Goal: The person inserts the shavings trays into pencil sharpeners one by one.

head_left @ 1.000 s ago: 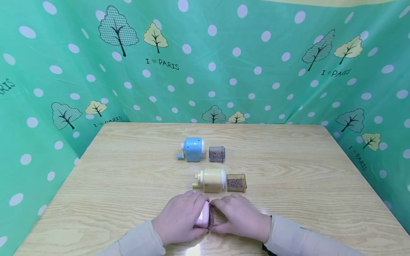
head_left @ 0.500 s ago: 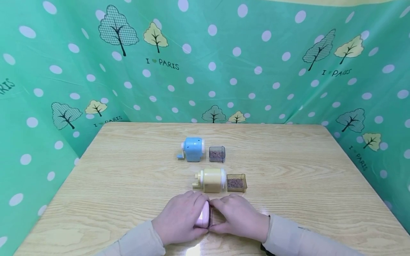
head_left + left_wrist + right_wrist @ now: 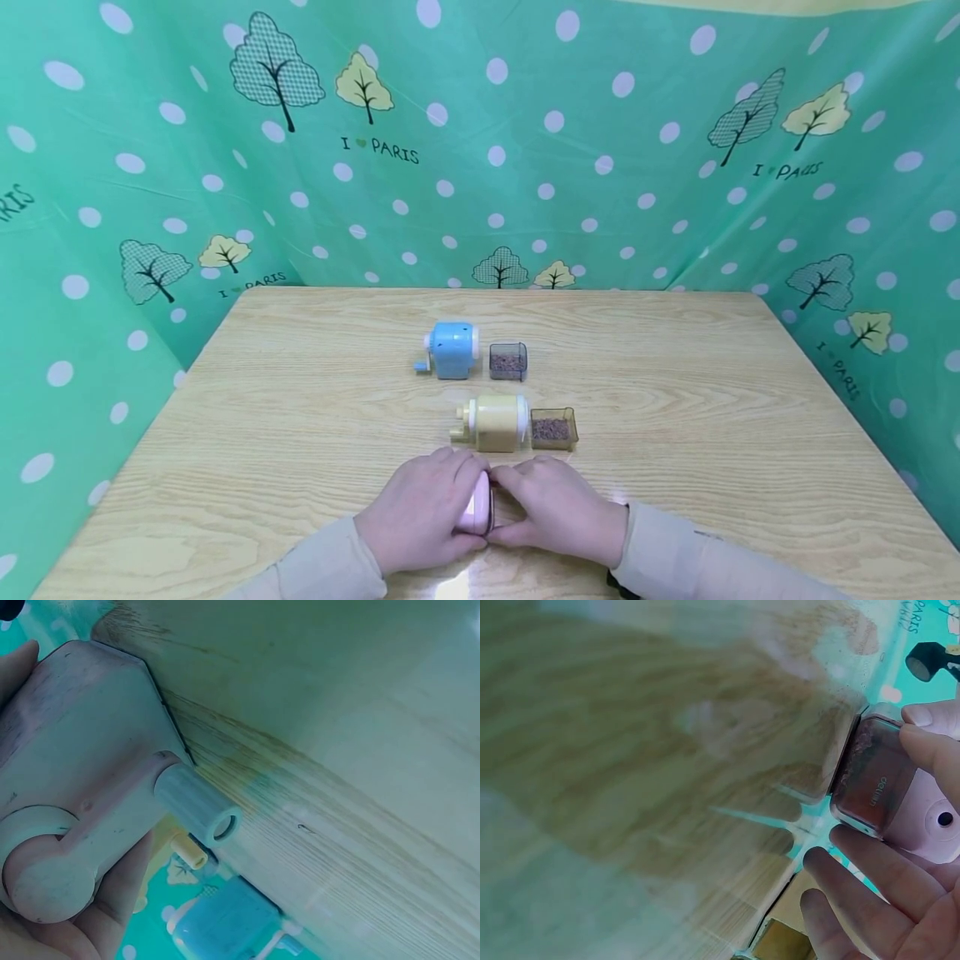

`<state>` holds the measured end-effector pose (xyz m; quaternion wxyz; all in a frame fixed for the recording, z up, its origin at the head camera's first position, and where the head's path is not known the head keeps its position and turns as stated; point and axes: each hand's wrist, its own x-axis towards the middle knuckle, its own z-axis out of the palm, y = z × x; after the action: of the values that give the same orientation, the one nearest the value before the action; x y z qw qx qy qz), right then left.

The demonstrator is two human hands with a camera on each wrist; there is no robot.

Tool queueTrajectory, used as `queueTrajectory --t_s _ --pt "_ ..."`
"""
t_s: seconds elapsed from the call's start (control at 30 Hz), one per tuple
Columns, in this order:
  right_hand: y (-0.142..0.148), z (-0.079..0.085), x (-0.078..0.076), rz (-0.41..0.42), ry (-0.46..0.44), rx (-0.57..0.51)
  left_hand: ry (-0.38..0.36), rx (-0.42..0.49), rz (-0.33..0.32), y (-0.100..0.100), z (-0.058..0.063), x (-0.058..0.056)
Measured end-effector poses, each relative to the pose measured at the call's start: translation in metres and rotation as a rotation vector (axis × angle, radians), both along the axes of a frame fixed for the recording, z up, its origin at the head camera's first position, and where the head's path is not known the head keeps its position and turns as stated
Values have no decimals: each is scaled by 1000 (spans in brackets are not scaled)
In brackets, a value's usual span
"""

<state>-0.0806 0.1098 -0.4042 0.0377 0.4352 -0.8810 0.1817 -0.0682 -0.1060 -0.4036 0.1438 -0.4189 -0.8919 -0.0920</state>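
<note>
My left hand [image 3: 422,512] grips a pink pencil sharpener [image 3: 477,510] on the table, fingers over its far side and thumb at the near side. In the left wrist view, its crank handle [image 3: 196,801] points away from the palm. The sharpener's clear shavings drawer [image 3: 874,776], dark inside, sits at its front, almost flush with the body. My right hand [image 3: 558,510] pinches the drawer's two sides between thumb and forefinger, while the other fingers spread beside it. Much of the sharpener is hidden under the left hand in the head view.
Just beyond the hands stands a yellow sharpener [image 3: 498,423], its shavings-filled drawer [image 3: 553,428] out at its right. Farther back are a blue sharpener [image 3: 453,350] and its separate drawer of shavings [image 3: 508,362]. A green polka-dot curtain [image 3: 495,133] borders the wooden table [image 3: 675,375].
My right hand has shifted slightly left, moving the shavings drawer closer against the pink sharpener, so less of it shows. The left hand has stayed in place.
</note>
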Motion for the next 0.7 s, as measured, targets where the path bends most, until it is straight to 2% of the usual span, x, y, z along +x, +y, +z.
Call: queueTrajectory --t_s 0.5,0.7 --pt "-3 0 0 -17 -54 -12 24 20 -16 -1 -1 -1" --pt "-5 1 0 -32 -88 -5 0 12 -9 -1 -1 0"
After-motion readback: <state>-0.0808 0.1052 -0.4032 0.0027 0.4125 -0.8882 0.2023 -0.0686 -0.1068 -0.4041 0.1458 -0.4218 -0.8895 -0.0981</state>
